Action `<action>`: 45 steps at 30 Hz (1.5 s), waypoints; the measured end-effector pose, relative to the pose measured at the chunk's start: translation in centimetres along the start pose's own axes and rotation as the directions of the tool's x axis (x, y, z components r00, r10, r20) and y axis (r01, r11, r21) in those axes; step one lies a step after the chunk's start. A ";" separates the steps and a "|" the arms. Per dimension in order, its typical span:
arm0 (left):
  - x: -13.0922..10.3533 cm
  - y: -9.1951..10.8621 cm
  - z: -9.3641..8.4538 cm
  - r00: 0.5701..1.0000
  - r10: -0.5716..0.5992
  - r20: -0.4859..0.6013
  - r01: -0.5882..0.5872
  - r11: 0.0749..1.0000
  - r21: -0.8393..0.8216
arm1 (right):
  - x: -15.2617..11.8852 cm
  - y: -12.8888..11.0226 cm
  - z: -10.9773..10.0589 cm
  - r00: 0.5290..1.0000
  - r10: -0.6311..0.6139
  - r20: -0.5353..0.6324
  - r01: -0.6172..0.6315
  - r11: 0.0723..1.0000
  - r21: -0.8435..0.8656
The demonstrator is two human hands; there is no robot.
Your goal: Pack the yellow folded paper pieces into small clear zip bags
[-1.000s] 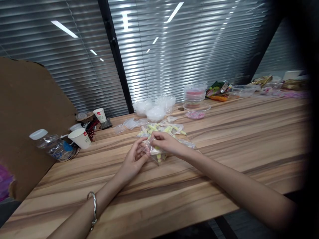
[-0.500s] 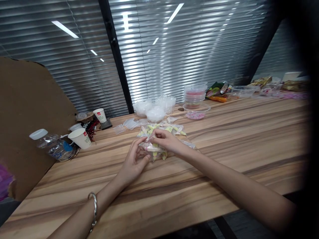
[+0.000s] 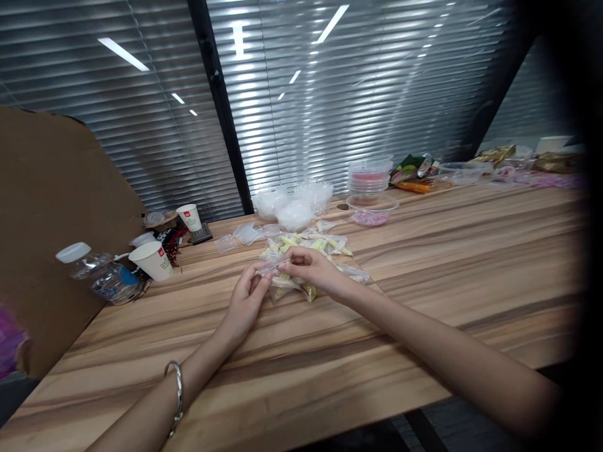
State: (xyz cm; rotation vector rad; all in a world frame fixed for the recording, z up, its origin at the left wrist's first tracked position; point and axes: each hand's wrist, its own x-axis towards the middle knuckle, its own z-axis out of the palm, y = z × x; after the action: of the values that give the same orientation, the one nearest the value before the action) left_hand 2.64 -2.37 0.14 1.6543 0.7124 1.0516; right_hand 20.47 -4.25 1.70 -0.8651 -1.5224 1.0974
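Note:
A small clear plastic bag with pale yellow pieces inside hangs between both hands near the middle of the wooden table. My left hand pinches its top edge at the left, thumb and fingers together. The right end of that edge is pinched by my right hand. Just beyond the fingers lie more filled bags with yellow pieces, and another clear bag is to the right of my right hand. Flat clear bags rest behind my left hand.
Clear plastic bundles stand at the back beside an open round tub with pink bits and stacked tubs. At the left are paper cups, a plastic bottle and a cardboard panel. Colourful packets lie back right.
My left hand has gone from spread fingers to a pinch on the bag's edge. My right hand has shifted slightly, and the bag's top edge is now stretched between both hands.

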 end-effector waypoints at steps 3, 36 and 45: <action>0.1 0.0 -0.1 0.997 0.069 -0.034 -0.067 0.995 0.072 | -0.1 0.0 0.0 1.000 -0.004 0.014 0.003 1.000 0.022; -0.1 -0.2 0.0 0.987 0.114 0.109 -0.126 0.986 0.105 | 0.0 0.4 0.4 0.977 0.212 -0.028 -0.196 0.939 0.283; -0.1 -0.1 -0.3 0.981 0.107 0.162 -0.141 0.966 0.215 | -0.1 0.0 0.6 0.963 0.268 -0.002 -0.249 0.897 0.366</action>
State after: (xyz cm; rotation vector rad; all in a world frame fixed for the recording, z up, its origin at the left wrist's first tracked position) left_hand 2.38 -2.28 0.04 1.9741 0.6543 0.9487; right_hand 19.92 -4.44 1.63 -0.8425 -1.1284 1.4843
